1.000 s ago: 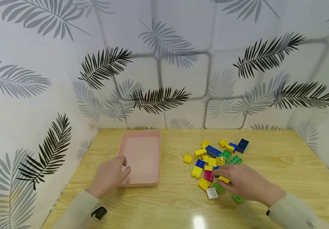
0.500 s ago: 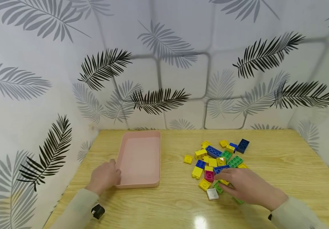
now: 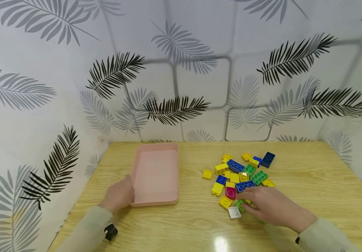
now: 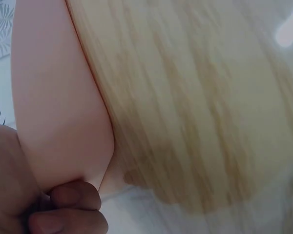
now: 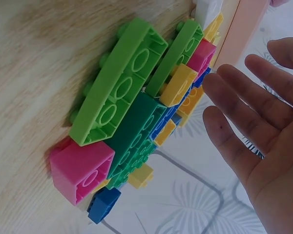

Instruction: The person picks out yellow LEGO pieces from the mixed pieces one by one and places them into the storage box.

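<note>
My left hand (image 3: 119, 195) grips the near left corner of a shallow pink tray (image 3: 155, 175). In the left wrist view, curled fingers (image 4: 68, 220) lie at the corner of the tray (image 4: 58, 97), with the thumb on its other side. Over the near side of a spread of toy building bricks is my right hand (image 3: 267, 207). The right wrist view shows its fingers (image 5: 234, 83) relaxed and apart, holding nothing. Close to them lie a yellow brick (image 5: 178, 87), a long lime green brick (image 5: 119, 87) and a pink brick (image 5: 83, 170).
Blue (image 3: 235, 166), green (image 3: 259, 177) and yellow bricks (image 3: 217, 189) lie loosely together, with a white brick (image 3: 234, 212) nearest the front. One yellow brick (image 3: 207, 174) sits apart on the left. The wooden table (image 3: 193, 224) meets a leaf-patterned wall covering (image 3: 200, 80) behind.
My left hand has gone from over the tray's left edge to gripping its near left corner, and the tray has shifted slightly right. My right hand has drawn back slightly, staying over the bricks.
</note>
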The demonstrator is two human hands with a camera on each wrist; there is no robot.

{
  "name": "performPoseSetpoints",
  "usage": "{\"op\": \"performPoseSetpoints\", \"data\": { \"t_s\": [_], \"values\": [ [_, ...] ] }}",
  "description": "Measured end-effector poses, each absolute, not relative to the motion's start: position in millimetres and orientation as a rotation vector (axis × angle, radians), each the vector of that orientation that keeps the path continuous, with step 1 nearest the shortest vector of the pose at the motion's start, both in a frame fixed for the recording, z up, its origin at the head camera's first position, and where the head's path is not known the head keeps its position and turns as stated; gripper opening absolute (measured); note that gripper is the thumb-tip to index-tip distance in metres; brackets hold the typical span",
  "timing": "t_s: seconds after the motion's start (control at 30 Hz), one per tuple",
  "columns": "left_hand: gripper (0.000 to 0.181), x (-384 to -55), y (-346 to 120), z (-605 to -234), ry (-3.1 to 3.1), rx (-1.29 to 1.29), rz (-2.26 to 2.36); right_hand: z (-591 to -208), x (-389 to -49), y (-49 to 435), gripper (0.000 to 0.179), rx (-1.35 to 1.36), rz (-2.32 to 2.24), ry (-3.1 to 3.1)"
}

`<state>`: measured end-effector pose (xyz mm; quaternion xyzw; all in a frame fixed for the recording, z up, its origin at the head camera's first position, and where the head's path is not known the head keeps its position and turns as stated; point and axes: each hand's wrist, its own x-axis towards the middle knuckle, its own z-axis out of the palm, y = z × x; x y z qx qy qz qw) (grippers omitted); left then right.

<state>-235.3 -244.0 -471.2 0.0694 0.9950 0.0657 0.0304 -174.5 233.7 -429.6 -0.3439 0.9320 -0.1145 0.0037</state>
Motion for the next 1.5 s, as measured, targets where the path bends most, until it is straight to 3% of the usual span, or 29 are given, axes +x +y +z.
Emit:
{"op": "performPoseSetpoints", "data": {
  "t_s": [0.3,0.77,1.0,1.27,1.5],
  "values": [
    [0.043,-236.5,-224.3,-476.1,3.091,0.207,0.179,-434.4,-174.1,234.3,0.022,-1.075,-0.38,2.905],
    [0.037,-239.2,-197.8,-478.6,3.073,0.225,0.225,-439.5,-170.0,233.5,0.024,-1.015,-0.355,2.859],
    [0.053,-241.5,-183.7,-478.0,3.083,0.258,0.172,-439.9,-169.0,233.6,0.025,-0.958,-0.368,2.826],
    [0.049,-239.5,-167.6,-473.8,3.08,0.268,0.188,-441.8,-170.1,228.6,0.023,-1.002,-0.344,2.844],
    [0.035,-238.4,-157.5,-475.9,3.106,0.288,0.167,-444.8,-172.3,223.4,0.023,-0.987,-0.341,2.832]
  ]
}}
